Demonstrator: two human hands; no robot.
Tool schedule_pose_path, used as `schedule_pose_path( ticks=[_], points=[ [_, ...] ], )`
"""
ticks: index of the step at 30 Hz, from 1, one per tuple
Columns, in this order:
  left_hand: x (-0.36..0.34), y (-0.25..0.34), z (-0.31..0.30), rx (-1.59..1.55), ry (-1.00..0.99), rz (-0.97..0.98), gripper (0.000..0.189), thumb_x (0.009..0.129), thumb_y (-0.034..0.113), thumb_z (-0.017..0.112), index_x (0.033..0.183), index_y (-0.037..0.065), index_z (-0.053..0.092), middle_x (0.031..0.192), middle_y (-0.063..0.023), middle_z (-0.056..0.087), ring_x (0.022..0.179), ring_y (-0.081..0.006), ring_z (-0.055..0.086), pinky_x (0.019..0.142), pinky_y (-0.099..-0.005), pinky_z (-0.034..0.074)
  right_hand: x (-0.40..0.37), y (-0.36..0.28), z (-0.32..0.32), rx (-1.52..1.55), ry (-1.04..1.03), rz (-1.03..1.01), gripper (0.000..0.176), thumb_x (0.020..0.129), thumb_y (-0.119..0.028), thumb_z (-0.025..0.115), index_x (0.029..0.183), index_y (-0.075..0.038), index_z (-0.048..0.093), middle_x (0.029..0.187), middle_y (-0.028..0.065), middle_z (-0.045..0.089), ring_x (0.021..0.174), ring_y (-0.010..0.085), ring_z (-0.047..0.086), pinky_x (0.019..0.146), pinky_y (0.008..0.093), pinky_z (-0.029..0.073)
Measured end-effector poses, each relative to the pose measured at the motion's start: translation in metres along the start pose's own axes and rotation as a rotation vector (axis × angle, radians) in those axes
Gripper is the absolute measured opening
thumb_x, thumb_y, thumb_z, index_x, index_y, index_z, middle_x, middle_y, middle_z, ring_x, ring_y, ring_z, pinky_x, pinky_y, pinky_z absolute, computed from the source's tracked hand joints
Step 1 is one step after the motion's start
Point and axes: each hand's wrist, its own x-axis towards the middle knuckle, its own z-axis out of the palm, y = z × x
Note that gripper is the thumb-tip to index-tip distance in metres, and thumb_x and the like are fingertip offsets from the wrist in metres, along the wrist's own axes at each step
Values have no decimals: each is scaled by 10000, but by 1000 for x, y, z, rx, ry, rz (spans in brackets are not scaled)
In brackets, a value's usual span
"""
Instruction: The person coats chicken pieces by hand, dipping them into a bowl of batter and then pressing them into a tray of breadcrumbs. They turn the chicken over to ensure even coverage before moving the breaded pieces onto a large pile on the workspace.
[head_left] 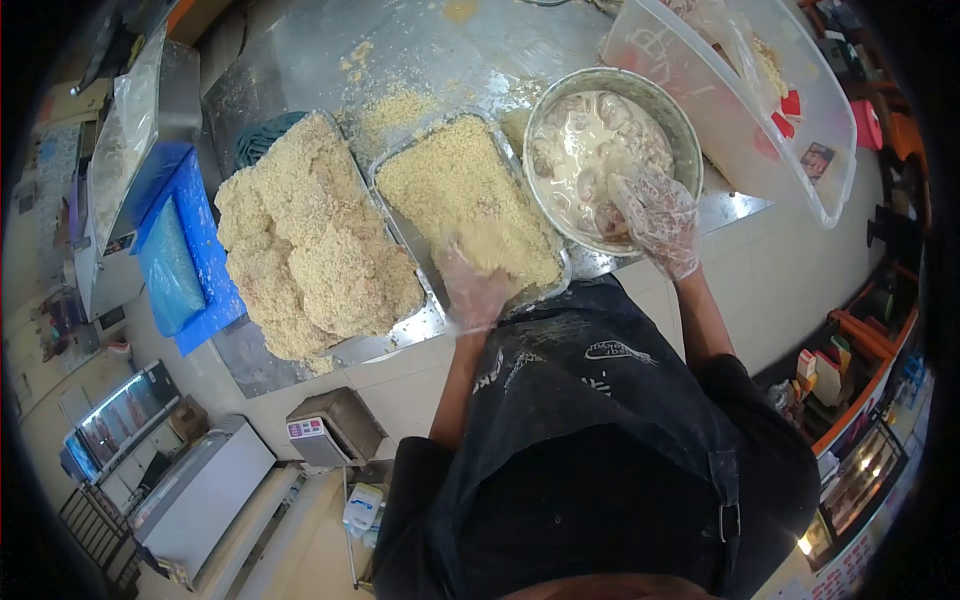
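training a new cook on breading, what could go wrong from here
1. The breaded pieces are heaped well above their tray's rim, close to the counter edge, so one could slide off.
2. The right hand is in the batter bowl. Batter dripping into the crumb tray, where the left hand presses, may clump the crumbs.

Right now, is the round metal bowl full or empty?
Mostly full. The bowl holds pale batter with lumpy pieces, rising close to its rim, and the gloved right hand dips into it.
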Motion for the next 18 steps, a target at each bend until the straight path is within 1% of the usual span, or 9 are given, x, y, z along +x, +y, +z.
schedule_pose_path(
  ticks=[1,2,4,8,10,13,14,16,18],
  points=[
    [10,9,-4,-33,57,42,797,675,243,748,1328,-58,404,1219,-264,499,1194,-417,470,1079,-467,354,-1,-1,0,26,-30,38,393,770,-208,685,1161,-171,691,1199,55,654,1135,283,578,956,430,436],
    [21,19,-11,-62,20,78,797,696,253,743,1344,-53,395,1306,-281,423,1257,-426,403,1103,-480,311,-2,-2,-1,51,-61,75,400,784,-211,668,1182,-170,682,1220,58,646,1168,289,559,982,436,413],
    [48,46,-27,-126,-52,142,798,739,274,734,1377,-44,377,1481,-315,272,1384,-443,271,1152,-505,227,4,-5,-7,42,-16,25,376,768,-209,697,1143,-172,698,1156,51,670,1085,281,603,924,424,462],
    [90,47,-14,405,-155,251,872,845,512,585,1451,-38,285,1557,-265,152,1434,-433,172,1149,-586,133,7,-4,-7,47,22,-6,355,767,-221,711,1119,-170,709,1111,54,688,1027,278,630,895,416,485],
    [89,45,3,657,-142,300,892,889,631,447,1464,-31,286,1566,-255,141,1446,-410,157,1132,-621,114,6,-3,-6,42,5,30,355,763,-223,718,1114,-170,711,1111,60,688,1026,277,630,895,414,484],
    [93,46,-3,636,-200,296,892,889,694,369,1452,2,351,1578,-232,109,1457,-415,104,1130,-642,66,2,-1,1,102,19,99,367,743,-226,737,1105,-165,715,1104,70,688,1019,280,631,887,418,484],
    [91,49,-8,678,-295,267,867,895,684,371,1438,9,380,1575,-232,123,1460,-402,105,1132,-640,63,2,0,3,134,32,123,374,734,-226,745,1101,-163,716,1101,73,688,1016,282,631,883,421,484],
    [78,82,-42,762,-492,217,818,907,666,376,1411,23,438,1569,-232,152,1466,-378,106,1137,-635,58,10,-6,-7,69,31,40,391,717,-222,760,1100,-157,716,1094,76,686,1008,292,631,871,424,486],
    [49,48,-34,747,-395,463,730,916,605,420,1368,36,494,1538,-230,247,1457,-359,166,1159,-588,81,5,-8,-7,77,45,51,401,707,-217,768,1099,-152,715,1089,78,685,1002,300,631,863,427,486]
  ],
)
